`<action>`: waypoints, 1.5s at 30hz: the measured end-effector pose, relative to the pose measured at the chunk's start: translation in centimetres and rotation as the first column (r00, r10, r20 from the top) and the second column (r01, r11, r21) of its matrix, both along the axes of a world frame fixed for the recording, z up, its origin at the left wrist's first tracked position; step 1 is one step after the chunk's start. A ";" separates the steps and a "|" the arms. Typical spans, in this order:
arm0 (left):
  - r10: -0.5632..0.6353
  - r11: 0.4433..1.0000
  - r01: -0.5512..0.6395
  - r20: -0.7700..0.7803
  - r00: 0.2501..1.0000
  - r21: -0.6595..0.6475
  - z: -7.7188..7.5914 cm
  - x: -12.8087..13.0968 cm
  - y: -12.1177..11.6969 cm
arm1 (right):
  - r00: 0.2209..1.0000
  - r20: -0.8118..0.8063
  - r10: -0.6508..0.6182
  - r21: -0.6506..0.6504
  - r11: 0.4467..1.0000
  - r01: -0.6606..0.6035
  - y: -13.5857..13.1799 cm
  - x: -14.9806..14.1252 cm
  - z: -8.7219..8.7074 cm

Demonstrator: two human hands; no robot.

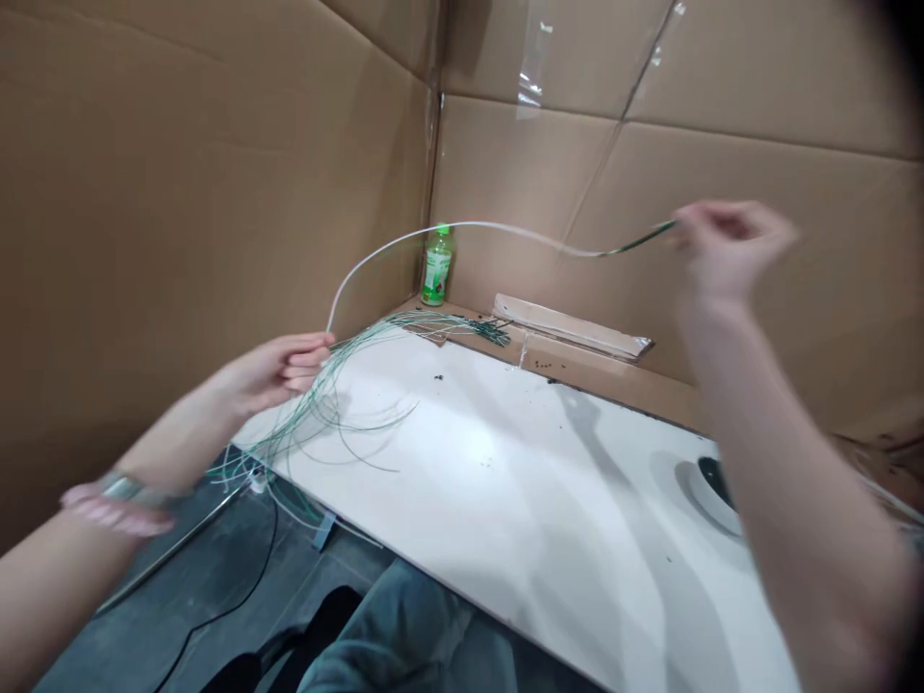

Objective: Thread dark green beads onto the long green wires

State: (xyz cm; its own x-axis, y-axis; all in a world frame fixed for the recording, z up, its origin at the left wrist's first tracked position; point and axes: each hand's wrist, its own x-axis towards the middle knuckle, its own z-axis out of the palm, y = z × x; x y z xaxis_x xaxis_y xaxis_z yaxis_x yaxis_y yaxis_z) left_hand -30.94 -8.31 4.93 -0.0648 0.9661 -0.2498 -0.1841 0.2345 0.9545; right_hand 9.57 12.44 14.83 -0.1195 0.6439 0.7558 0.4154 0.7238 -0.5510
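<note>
So my right hand is up high, thumb and fingertips pinched together on the green end of one long white-sheathed wire. I read that height as what holds this strand clear of the rest, since it arcs through the air toward my other hand without touching the board. My left hand sits low and to the left, fingers curled most of the way around a loose bundle of thin green and white wires, seemingly pinning the lot at one spot while the long strand rises out of it. The bundle fans down over the edge of a white board, and its other end stretches across the board to a tuft of dark green ends near the far corner. My left forearm angles in from the lower left, a metal-banded bracelet on the wrist, while my right forearm climbs steeply from the lower right with the wrist bent. Behind all this, a green-labelled plastic bottle stands in the corner of the cardboard wall, apparently set back from the wires, not far from a folded cardboard strip.
</note>
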 end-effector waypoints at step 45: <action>-0.275 0.274 0.961 -0.953 0.126 0.048 -0.1 27.6 2.5 | 0.430 0.712 -0.555 -0.197 0.430 0.881 -22.8 34.6 -14.0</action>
State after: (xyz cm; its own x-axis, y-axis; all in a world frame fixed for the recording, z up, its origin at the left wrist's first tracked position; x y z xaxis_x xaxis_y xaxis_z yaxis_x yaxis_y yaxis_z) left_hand -3.39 -5.77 4.86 0.8578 0.5129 0.0333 0.4390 -0.7649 0.4713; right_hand 44.14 -10.32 0.79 0.3671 0.8813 0.2975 0.9248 -0.3115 -0.2183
